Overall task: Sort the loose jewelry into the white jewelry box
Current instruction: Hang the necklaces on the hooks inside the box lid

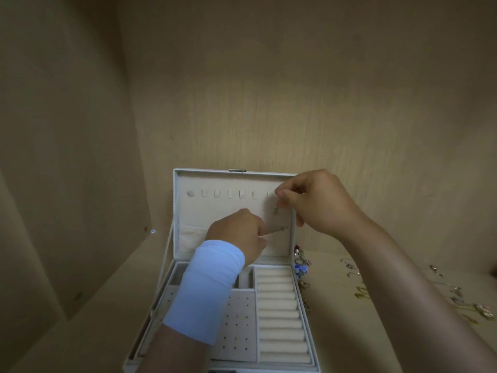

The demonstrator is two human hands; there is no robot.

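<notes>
White jewelry box (242, 300): open, lid (209, 211) upright.
Loose jewelry (457, 297): scattered right of box.
Left hand (239, 238): pinches necklace (276, 210) low end.
Right hand (314, 203): pinches top end by lid hooks (228, 194).
Necklace: against lid; light, limp, likely snaggy; grip ends.

jewelry box (215, 211) front cut off at btm; loose jewelry (482, 311) too blurry.

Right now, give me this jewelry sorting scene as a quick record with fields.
Box: white jewelry box, open, lid upright
Lid: row of hooks near its top
Compartments: ring rolls on the right, holed earring panel beside them
Right hand: pinches a small metal piece by the rightmost hooks
Left hand: low against the lid, grip unclear
Loose jewelry: on the shelf, right of the box
</notes>
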